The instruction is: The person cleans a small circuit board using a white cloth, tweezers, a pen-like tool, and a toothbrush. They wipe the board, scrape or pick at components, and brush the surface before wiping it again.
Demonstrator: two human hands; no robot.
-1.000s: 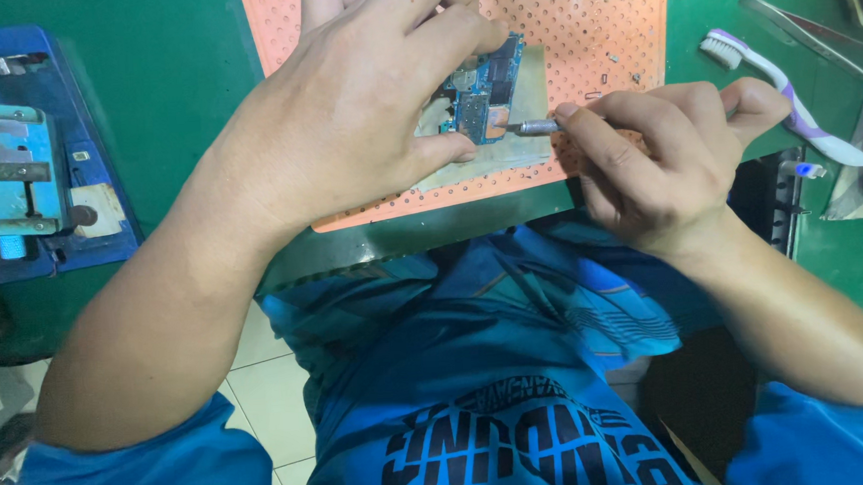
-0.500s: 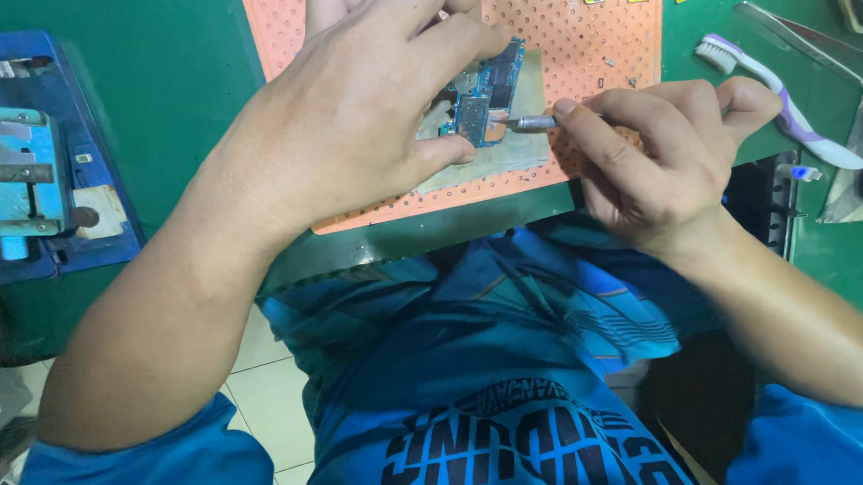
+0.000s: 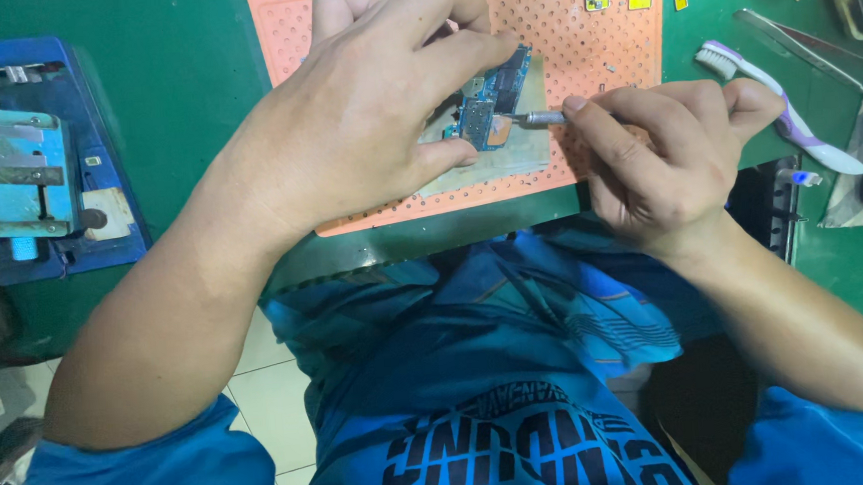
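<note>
Head view, upper middle: keep your left hand (image 3: 374, 116) pinching the small blue circuit board (image 3: 491, 109) flat while your right hand (image 3: 661, 159), fingers squeezed around the thin metal tool (image 3: 542, 119), pokes gently.

Head camera looks steeply down, close over the workbench (image 3: 192, 77).

Bright, even overhead light, colours saturated. Soft short shadow just under the left hand (image 3: 374, 126) fingers on the orange perforated mat (image 3: 620, 51); darker shade below the right hand (image 3: 666, 158) fingers. Slight glare on the metal tool tip (image 3: 542, 119) between the fingertips. Sharp around the fingers, small circuit board (image 3: 491, 109) readable. Wide-angle stretch at edges, forearms bulge. Shirt near the lens is soft.
</note>
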